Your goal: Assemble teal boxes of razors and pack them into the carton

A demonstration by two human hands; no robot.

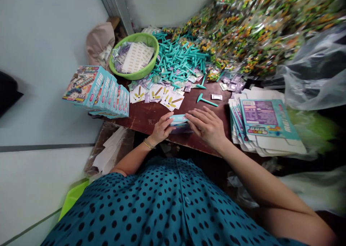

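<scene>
A small light-blue cardboard box (178,119) is held between my two hands at the front edge of the table. My left hand (161,129) grips its left end, with the thumb on the near side. On the right end, the fingers of my right hand (207,125) lie over the box, partly hiding it. Just beyond my right hand are a teal T-shaped plastic piece (207,100) and a small white packet (216,97). Printed cards with a pickaxe picture (171,99) lie spread behind the box.
Finished-looking boxes (108,91) stand in a row at left. Behind them is a green basin (154,58) of sachets and sheets. Teal pieces (178,60) form a heap at the back, beside piled bags of colourful parts (251,33). Flat cartons (270,120) are stacked at right.
</scene>
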